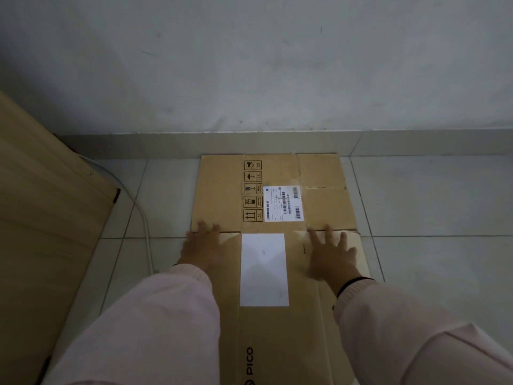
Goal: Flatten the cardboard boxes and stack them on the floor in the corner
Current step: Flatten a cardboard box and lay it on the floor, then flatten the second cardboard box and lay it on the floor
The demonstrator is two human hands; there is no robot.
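Hands press flat: left hand (202, 245) and right hand (331, 252), fingers spread, palms down on flattened brown cardboard box (305, 315) overlapping another flattened brown cardboard sheet (222, 190) on grey tiled floor (430, 204) against the wall (249, 65).

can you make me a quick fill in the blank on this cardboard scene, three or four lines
1. Both hands, the left hand and the right hand, press palms down on the ____ flattened box.
2. The far flattened box reaches the ____ at its far edge.
3. The word printed on the near box is ____.
4. The white cable runs along the floor to the ____ of the boxes.

Missing words: near; wall; PICO; left
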